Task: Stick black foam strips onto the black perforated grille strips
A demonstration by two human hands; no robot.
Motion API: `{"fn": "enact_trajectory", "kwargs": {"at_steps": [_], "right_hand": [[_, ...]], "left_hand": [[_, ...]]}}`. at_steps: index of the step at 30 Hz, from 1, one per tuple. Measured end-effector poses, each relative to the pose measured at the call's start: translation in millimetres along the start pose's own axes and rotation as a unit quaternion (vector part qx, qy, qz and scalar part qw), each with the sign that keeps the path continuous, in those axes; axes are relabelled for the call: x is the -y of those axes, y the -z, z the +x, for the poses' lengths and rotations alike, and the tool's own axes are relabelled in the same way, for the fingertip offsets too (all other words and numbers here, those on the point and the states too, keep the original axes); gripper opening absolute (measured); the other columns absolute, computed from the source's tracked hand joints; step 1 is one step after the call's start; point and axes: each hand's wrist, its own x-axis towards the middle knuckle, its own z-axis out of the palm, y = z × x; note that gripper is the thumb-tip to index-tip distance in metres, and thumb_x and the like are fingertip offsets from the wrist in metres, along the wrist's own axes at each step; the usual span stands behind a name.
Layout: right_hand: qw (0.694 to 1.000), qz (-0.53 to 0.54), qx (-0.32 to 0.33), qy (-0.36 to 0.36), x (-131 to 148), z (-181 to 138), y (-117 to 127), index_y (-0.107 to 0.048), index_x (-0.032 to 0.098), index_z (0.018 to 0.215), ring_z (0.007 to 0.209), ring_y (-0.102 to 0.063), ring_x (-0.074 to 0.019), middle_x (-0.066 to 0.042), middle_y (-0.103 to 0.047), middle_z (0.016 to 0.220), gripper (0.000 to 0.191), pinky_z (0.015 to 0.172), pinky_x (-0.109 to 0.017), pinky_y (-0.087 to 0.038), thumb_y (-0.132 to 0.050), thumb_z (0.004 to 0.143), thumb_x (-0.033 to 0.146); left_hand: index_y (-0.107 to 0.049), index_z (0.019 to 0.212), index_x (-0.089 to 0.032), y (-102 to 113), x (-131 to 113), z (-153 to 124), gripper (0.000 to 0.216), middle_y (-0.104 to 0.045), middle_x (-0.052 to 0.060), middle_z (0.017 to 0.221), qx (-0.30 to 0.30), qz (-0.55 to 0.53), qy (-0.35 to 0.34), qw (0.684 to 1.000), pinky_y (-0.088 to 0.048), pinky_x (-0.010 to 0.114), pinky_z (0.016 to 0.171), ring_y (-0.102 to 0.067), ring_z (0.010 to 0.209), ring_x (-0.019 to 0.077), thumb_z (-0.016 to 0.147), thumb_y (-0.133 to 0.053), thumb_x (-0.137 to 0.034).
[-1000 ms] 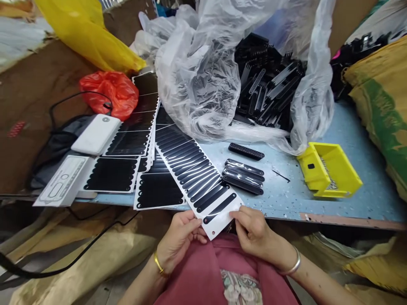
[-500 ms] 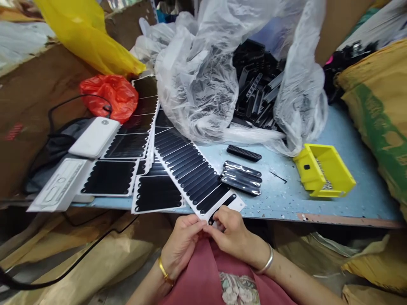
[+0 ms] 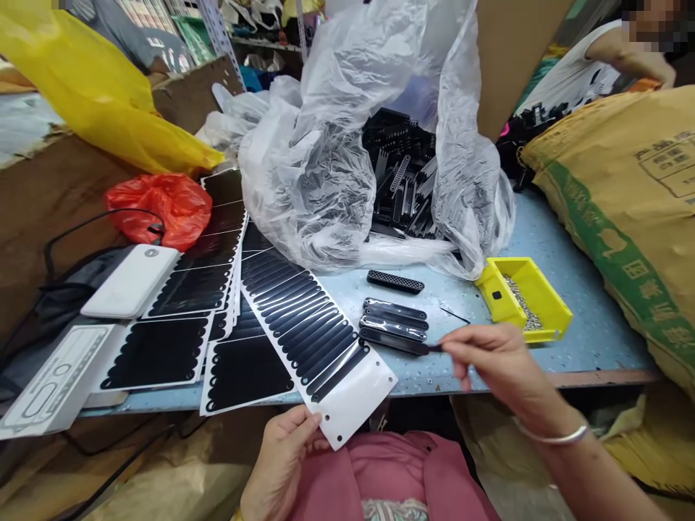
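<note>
My left hand (image 3: pixel 279 463) pinches the near end of a long white backing sheet (image 3: pixel 347 405) that carries several black sticker strips (image 3: pixel 304 325). The sheet hangs over the table's front edge. My right hand (image 3: pixel 496 362) is raised over the table, its fingertips pinched on a thin black strip (image 3: pixel 405 346) peeled from the sheet. That strip lies along the nearest of three shiny black plastic bars (image 3: pixel 394 323) lined up side by side. A perforated black bar (image 3: pixel 395 281) lies just behind them.
A yellow bin (image 3: pixel 548 318) with small metal parts stands at the right. A clear plastic bag (image 3: pixel 326 159) holds several black parts. More sticker sheets (image 3: pixel 157 354), a white power bank (image 3: pixel 130 282), a red bag (image 3: pixel 157 206) and a large woven sack (image 3: pixel 624 210) surround the blue table (image 3: pixel 591 340). Another person's arm (image 3: pixel 624 58) shows far right.
My right hand peeled the last black strip off the sheet's near end and carried it right, over to the row of black bars. My left hand kept hold of the sheet.
</note>
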Motion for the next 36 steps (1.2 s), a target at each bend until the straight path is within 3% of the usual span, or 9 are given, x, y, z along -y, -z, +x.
{"fn": "enact_trajectory", "kwargs": {"at_steps": [2, 5, 9, 13, 17, 21, 25, 30, 36], "right_hand": [[0.996, 0.021, -0.070, 0.052, 18, 7, 29, -0.077, 0.019, 0.080, 0.041, -0.059, -0.0147, -0.001, -0.066, 0.052, 0.013, 0.037, -0.025, -0.050, -0.080, 0.071, 0.027], [0.982, 0.007, -0.139, 0.131, 33, 14, 46, -0.077, 0.021, 0.081, 0.054, -0.066, -0.0178, -0.004, -0.072, 0.064, 0.011, 0.049, -0.030, -0.056, -0.080, 0.071, 0.022], [0.980, 0.007, -0.119, 0.158, 30, 24, 41, -0.076, 0.021, 0.082, 0.060, -0.067, -0.0187, -0.004, -0.072, 0.069, 0.012, 0.055, -0.032, -0.057, -0.080, 0.071, 0.022], [0.978, 0.040, -0.110, 0.171, 15, 41, 35, -0.075, 0.019, 0.080, 0.057, -0.064, -0.0163, -0.003, -0.069, 0.064, 0.008, 0.051, -0.029, -0.052, -0.078, 0.072, 0.021], [0.979, 0.074, -0.094, 0.168, 8, 56, 37, -0.076, 0.017, 0.084, 0.059, -0.066, -0.0188, -0.005, -0.070, 0.067, 0.011, 0.053, -0.031, -0.053, -0.075, 0.074, 0.024], [0.973, 0.085, -0.137, 0.165, 6, 62, 40, -0.076, 0.017, 0.081, 0.057, -0.065, -0.0164, -0.003, -0.068, 0.066, 0.012, 0.053, -0.029, -0.053, -0.078, 0.070, 0.020], [0.967, 0.094, -0.181, 0.154, 3, 63, 45, -0.075, 0.019, 0.097, 0.055, -0.065, -0.0142, 0.001, -0.066, 0.064, 0.032, 0.054, -0.028, -0.053, -0.081, 0.066, 0.015], [0.969, 0.090, -0.199, 0.119, -6, 65, 54, -0.076, 0.016, 0.083, 0.057, -0.068, -0.0158, -0.003, -0.070, 0.065, 0.021, 0.059, -0.028, -0.057, -0.084, 0.064, 0.018], [0.965, 0.129, -0.211, 0.089, -18, 71, 61, -0.074, 0.015, 0.077, 0.056, -0.067, -0.0150, -0.002, -0.069, 0.062, 0.021, 0.053, -0.025, -0.054, -0.086, 0.059, 0.018]], "left_hand": [[-0.077, 0.077, -0.012, 5, 3, 2, 0.036, -0.075, 0.012, 0.074, -0.003, 0.042, -0.011, 0.999, -0.050, 0.025, 0.058, -0.065, 0.060, 0.0177, 0.061, -0.084, -0.043], [-0.072, 0.060, -0.011, 17, -3, -1, 0.038, -0.069, 0.011, 0.057, -0.001, 0.175, -0.012, 0.984, -0.042, 0.021, 0.045, -0.062, 0.048, 0.0165, 0.061, -0.082, -0.049], [-0.065, 0.055, -0.014, 22, -45, -9, 0.040, -0.066, 0.009, 0.053, 0.028, 0.283, -0.058, 0.957, -0.035, 0.021, 0.039, -0.058, 0.039, 0.0143, 0.072, -0.073, -0.050], [-0.070, 0.071, -0.015, -12, -105, 23, 0.024, -0.068, 0.006, 0.058, 0.036, 0.375, -0.233, 0.896, -0.043, 0.022, 0.048, -0.061, 0.049, 0.0143, 0.080, -0.065, -0.037], [-0.071, 0.085, -0.013, -68, -140, 103, 0.018, -0.070, 0.004, 0.067, 0.047, 0.442, -0.354, 0.823, -0.050, 0.024, 0.059, -0.067, 0.061, 0.0167, 0.078, -0.060, -0.025], [-0.070, 0.106, -0.011, -112, -148, 168, 0.039, -0.071, 0.004, 0.074, 0.076, 0.560, -0.360, 0.743, -0.050, 0.026, 0.065, -0.065, 0.063, 0.0160, 0.068, -0.060, -0.014], [-0.069, 0.114, -0.013, -132, -149, 190, 0.051, -0.068, 0.001, 0.068, 0.106, 0.647, -0.356, 0.665, -0.048, 0.027, 0.068, -0.060, 0.061, 0.0161, 0.063, -0.065, -0.011], [-0.075, 0.095, -0.015, -136, -144, 193, 0.030, -0.064, 0.000, 0.062, 0.123, 0.657, -0.374, 0.643, -0.042, 0.026, 0.065, -0.057, 0.060, 0.0157, 0.067, -0.065, -0.015], [-0.074, 0.087, -0.014, -124, -131, 181, 0.021, -0.063, -0.001, 0.060, 0.147, 0.633, -0.383, 0.656, -0.037, 0.024, 0.060, -0.055, 0.058, 0.0139, 0.068, -0.065, -0.017]]}}
